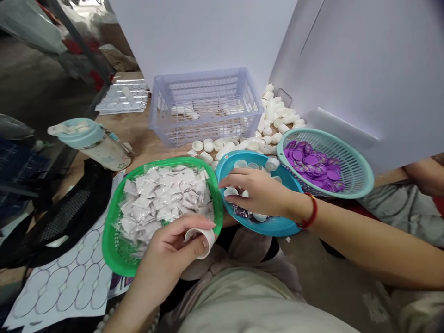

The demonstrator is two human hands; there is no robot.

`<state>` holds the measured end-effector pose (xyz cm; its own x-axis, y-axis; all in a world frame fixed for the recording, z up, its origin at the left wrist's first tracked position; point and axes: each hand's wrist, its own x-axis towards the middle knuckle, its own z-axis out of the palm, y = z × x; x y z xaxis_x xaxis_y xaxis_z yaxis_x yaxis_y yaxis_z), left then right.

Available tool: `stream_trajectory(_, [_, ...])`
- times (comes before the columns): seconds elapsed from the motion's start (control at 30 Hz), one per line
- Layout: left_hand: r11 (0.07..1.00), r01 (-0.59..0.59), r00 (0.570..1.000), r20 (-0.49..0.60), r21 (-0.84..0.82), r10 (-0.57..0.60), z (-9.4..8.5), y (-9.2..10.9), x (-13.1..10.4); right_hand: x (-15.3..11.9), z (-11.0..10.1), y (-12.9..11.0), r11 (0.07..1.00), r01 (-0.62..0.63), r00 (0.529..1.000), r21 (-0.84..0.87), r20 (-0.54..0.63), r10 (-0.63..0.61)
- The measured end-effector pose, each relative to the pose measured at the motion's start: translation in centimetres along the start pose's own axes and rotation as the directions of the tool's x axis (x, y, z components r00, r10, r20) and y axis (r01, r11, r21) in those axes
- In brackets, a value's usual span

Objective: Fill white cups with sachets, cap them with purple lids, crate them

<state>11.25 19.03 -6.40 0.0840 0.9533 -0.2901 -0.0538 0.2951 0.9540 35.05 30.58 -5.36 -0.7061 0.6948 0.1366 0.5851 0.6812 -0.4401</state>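
Observation:
My left hand [173, 249] is closed round a small white plastic cup [203, 243], its hollow mouth showing, in front of the green basket's right edge. The green basket [108, 231] is heaped with small clear packets [166, 194] that have white inside. My right hand [258, 192] reaches into the blue basket [294, 182], palm down, fingers stretched out and apart. Between its thumb and fingers lies a translucent white cup [231, 191]; a grip on it does not show. More such cups and some dark purple wrapped pieces lie under and around that hand.
A turquoise basket [360, 171] holds purple discs [312, 162]. White plastic pieces [274, 115] are piled beside a lilac crate [204, 127]. A bottle [104, 148], black mesh item [69, 217] and printed sheets [69, 282] lie left. White panels [204, 37] stand behind; another person's arm [425, 173] shows right.

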Motion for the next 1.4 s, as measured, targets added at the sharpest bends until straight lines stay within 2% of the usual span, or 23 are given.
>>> stream_trajectory(0.07, [0.998,0.029,0.999,0.018,0.049,-0.030,-1.6,0.1,-0.2,4.7,1.7,-2.0,0.990,0.071,0.996,-0.123,0.059,-0.064])
stream_trajectory(0.17, [0.998,0.058,0.998,0.002,0.032,-0.058,-3.1,0.3,-0.3,10.5,4.5,-4.2,0.944,0.058,0.991,-0.326,0.136,-0.014])
stream_trajectory(0.23, [0.998,0.055,0.998,-0.005,-0.011,-0.055,-3.9,0.5,-0.2,12.6,5.6,-4.7,0.921,0.016,0.985,-0.388,0.164,0.051])
stream_trajectory(0.33, [0.983,0.113,0.993,0.031,-0.142,-0.110,-4.8,0.4,-0.2,13.0,5.3,-4.7,0.914,-0.009,0.978,-0.405,0.186,0.092])
stream_trajectory(0.4, [0.959,0.138,0.990,0.043,-0.247,-0.131,-5.1,0.2,-0.2,11.8,3.9,-4.8,0.910,-0.035,0.977,-0.413,0.176,0.118])
stream_trajectory(0.43, [0.950,0.131,0.991,0.033,-0.284,-0.127,-5.2,0.1,-0.2,11.0,3.1,-5.0,0.918,-0.055,0.984,-0.393,0.135,0.116])
stream_trajectory(0.5, [0.946,0.080,0.996,-0.002,-0.314,-0.085,-5.1,0.0,0.0,8.8,1.6,-5.8,0.964,-0.033,0.999,-0.264,-0.012,0.031])
stream_trajectory(0.53, [0.951,0.041,0.998,-0.024,-0.306,-0.051,-5.0,-0.1,0.2,7.6,1.1,-6.3,0.984,0.040,0.994,-0.173,-0.098,-0.057])
stream_trajectory(0.6, [0.959,-0.054,0.997,-0.074,-0.279,0.034,-4.5,-0.1,0.7,5.2,0.8,-7.6,0.961,0.273,0.931,-0.048,-0.238,-0.277])
stream_trajectory(0.67, [0.961,-0.127,0.989,-0.100,-0.247,0.105,-3.8,-0.1,1.0,3.1,1.4,-8.6,0.884,0.460,0.837,-0.084,-0.291,-0.464])
stream_trajectory(0.73, [0.964,-0.137,0.989,-0.085,-0.227,0.121,-3.0,-0.1,0.9,1.5,2.4,-9.0,0.839,0.510,0.785,-0.188,-0.296,-0.544])
stream_trajectory(0.77, [0.966,-0.116,0.992,-0.070,-0.232,0.103,-2.5,-0.2,0.6,0.9,2.8,-8.9,0.832,0.504,0.783,-0.231,-0.286,-0.553])
stream_trajectory(0.87, [0.944,0.028,0.998,-0.048,-0.328,-0.046,-1.4,-0.3,-0.3,-0.6,3.2,-7.9,0.835,0.485,0.815,-0.259,-0.212,-0.539])
stream_trajectory(0.97, [0.913,0.180,0.976,-0.047,-0.366,-0.211,-0.1,-0.3,-0.5,-2.3,2.5,-6.3,0.863,0.460,0.856,-0.208,-0.153,-0.493])
stream_trajectory(1.07, [0.917,0.260,0.959,-0.032,-0.303,-0.283,2.2,0.1,0.1,-4.4,1.3,-4.8,0.911,0.410,0.888,-0.053,-0.204,-0.412])
stream_trajectory(1.13, [0.922,0.270,0.957,-0.029,-0.276,-0.289,3.9,0.3,0.7,-6.4,0.6,-3.6,0.922,0.383,0.895,0.060,-0.269,-0.355])
stream_trajectory(1.2, [0.943,0.234,0.965,-0.059,-0.235,-0.254,5.0,0.2,1.4,-8.8,0.1,-2.0,0.942,0.333,0.912,0.041,-0.267,-0.311])
stream_trajectory(1.27, [0.972,0.179,0.976,-0.098,-0.150,-0.195,5.4,-0.2,2.1,-11.3,0.3,-0.1,0.964,0.235,0.955,-0.127,-0.154,-0.253])
stream_trajectory(1.33, [0.991,0.126,0.984,-0.124,-0.039,-0.129,5.5,-0.7,2.6,-13.2,1.2,1.7,0.937,0.148,0.982,-0.317,-0.066,-0.178])
stream_trajectory(1.4, [0.993,0.084,0.990,-0.123,0.081,-0.073,5.5,-1.1,3.0,-14.0,2.9,2.8,0.910,0.085,0.986,-0.406,-0.098,-0.136])
